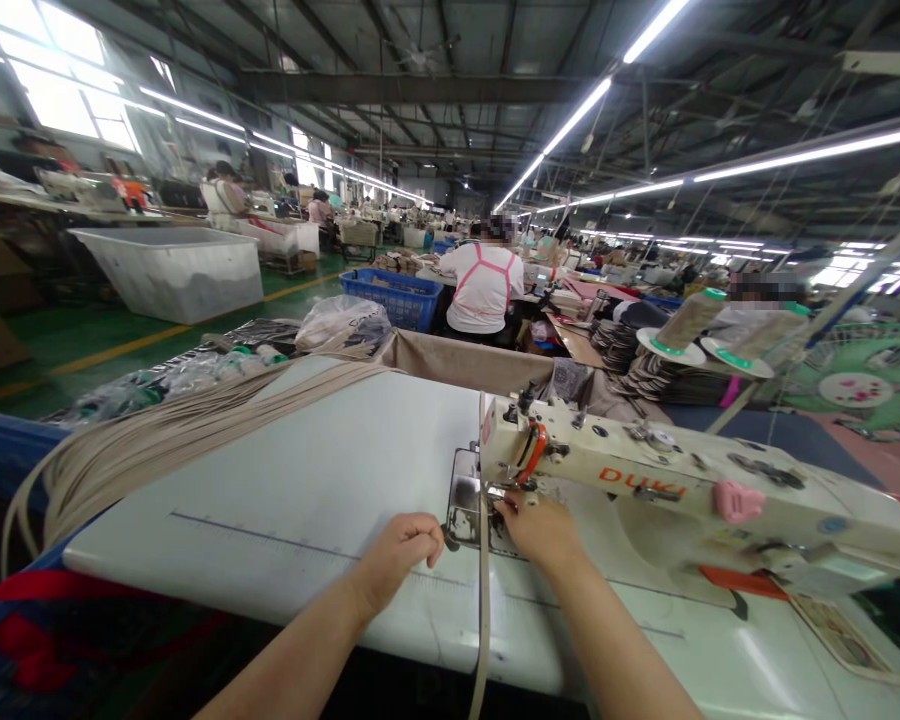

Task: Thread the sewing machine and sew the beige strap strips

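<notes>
- the left hand (399,553) rested on the white table (285,500) with its fingers curled into a loose fist, the fingertips turned under toward the strap; whether they pinched anything could not be told.
- the right hand (541,527) lay just ahead of the sewing machine (645,480), its fingers pressed together and pointing at the needle area; it could not be told whether they touched the strap or only the metal plate (461,510).
- a narrow beige strap (484,590) ran between the two hands, straight from the needle area back over the near table edge, where it hung down. it passed just right of the left fingertips and just left of the right ones. judged from this, the hands flanked it to keep it straight under the foot.
- a thick bundle of the same beige strapping (157,440) lay well to the left of the left fingers, draped across the table corner and looping off the edge, likely stock kept within reach.
- thread cones (690,325) stood on a stand beyond the machine, far past the right fingers.
- a person in a pink-and-white top (484,290) sat at another station well beyond both hands, with a blue basket (394,298) beside.
</notes>
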`<state>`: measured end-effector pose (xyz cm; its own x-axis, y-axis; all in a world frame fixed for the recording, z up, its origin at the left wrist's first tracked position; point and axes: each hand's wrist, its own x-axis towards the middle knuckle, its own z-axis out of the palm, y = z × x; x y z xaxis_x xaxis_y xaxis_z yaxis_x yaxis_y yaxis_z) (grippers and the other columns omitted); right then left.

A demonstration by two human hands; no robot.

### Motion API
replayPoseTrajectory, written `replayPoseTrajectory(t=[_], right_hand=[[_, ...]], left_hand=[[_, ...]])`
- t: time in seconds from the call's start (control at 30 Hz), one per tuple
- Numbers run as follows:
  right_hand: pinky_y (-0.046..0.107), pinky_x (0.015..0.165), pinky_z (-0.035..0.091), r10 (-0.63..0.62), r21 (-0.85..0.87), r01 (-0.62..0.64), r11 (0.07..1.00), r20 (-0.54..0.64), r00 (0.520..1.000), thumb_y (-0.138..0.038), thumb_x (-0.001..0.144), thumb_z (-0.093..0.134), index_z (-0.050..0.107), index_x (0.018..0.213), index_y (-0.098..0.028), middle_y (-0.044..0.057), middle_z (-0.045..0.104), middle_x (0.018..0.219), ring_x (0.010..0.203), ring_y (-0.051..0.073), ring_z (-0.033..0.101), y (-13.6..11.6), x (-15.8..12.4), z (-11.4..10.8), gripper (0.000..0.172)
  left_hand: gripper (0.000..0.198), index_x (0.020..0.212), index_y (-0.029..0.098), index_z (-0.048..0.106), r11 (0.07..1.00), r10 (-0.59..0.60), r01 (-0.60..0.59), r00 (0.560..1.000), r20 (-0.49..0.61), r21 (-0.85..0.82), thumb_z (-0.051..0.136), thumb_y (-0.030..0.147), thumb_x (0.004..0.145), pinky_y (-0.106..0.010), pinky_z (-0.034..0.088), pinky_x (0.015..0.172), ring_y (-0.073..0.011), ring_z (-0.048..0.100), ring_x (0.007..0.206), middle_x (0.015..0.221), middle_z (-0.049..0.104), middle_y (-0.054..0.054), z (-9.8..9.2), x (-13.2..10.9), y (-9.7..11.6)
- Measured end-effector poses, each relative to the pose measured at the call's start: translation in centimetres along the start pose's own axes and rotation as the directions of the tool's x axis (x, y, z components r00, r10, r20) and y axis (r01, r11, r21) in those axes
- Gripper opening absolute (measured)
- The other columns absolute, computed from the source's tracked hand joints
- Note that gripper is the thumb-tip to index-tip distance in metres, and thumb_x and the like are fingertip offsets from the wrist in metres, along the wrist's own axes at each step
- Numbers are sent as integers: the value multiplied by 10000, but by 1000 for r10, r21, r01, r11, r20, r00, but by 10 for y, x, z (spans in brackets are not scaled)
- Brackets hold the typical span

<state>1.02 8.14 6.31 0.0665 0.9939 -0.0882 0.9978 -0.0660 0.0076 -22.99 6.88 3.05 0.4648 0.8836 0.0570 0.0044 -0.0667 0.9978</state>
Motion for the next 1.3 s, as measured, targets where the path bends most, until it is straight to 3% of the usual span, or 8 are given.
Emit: replayPoseTrajectory(t=[0.13, 0.33, 0.47, 0.6, 0.77, 1.3], right_hand=[[399, 875, 520, 8, 11, -9, 1000, 16, 1000, -399, 1035, 441, 758, 1162, -228, 152, 785, 1139, 1078, 321, 730, -1, 0, -3, 382], [365, 839, 510, -21, 58, 17, 998, 79, 997, -444, 999, 483, 770, 1070, -276, 90, 797, 1104, 1061, 295, 729, -2, -7, -8, 340], [372, 828, 516, 40, 66, -45, 997, 84, 996, -457, 1010, 447, 751, 1089, -241, 119, 794, 1085, 1043, 305, 738, -1, -14, -9, 381], [360, 837, 517, 119, 66, -124, 990, 67, 991, -403, 1044, 377, 719, 1133, -180, 162, 775, 1137, 1065, 299, 737, -2, -16, -8, 417], [360, 849, 519, 105, 54, -108, 993, 49, 993, -374, 1026, 433, 693, 1151, -194, 150, 777, 1113, 1070, 296, 737, -7, -15, -5, 340], [382, 844, 543, 158, 37, -160, 986, 58, 986, -364, 1045, 353, 685, 1170, -164, 183, 784, 1046, 1050, 295, 748, -20, -14, -4, 408]], left_hand=[[145, 539, 196, 518, 1000, 2, -2, 1000, 1, -18, 493, 247, 672, -314, 285, 653, -157, 399, 640, 586, 485, 9, 0, 1, -3], [134, 547, 198, 492, 996, -2, -1, 999, -36, -87, 481, 249, 670, -318, 227, 603, -141, 321, 604, 558, 392, 24, -1, 1, -11], [159, 556, 202, 480, 990, -20, 13, 998, -53, -138, 471, 281, 694, -322, 171, 574, -133, 258, 581, 547, 319, 39, -1, 2, -15], [135, 562, 200, 478, 989, -8, 2, 999, -40, -145, 482, 267, 680, -319, 190, 585, -134, 282, 596, 558, 351, 33, 0, 1, -15], [122, 569, 193, 494, 992, 9, -11, 1000, -22, -127, 494, 240, 681, -319, 220, 611, -137, 322, 619, 574, 391, 25, 0, -1, -12], [139, 564, 196, 498, 987, -19, 13, 999, -34, -162, 489, 259, 687, -325, 191, 594, -134, 289, 597, 555, 358, 31, -1, 0, -12]])
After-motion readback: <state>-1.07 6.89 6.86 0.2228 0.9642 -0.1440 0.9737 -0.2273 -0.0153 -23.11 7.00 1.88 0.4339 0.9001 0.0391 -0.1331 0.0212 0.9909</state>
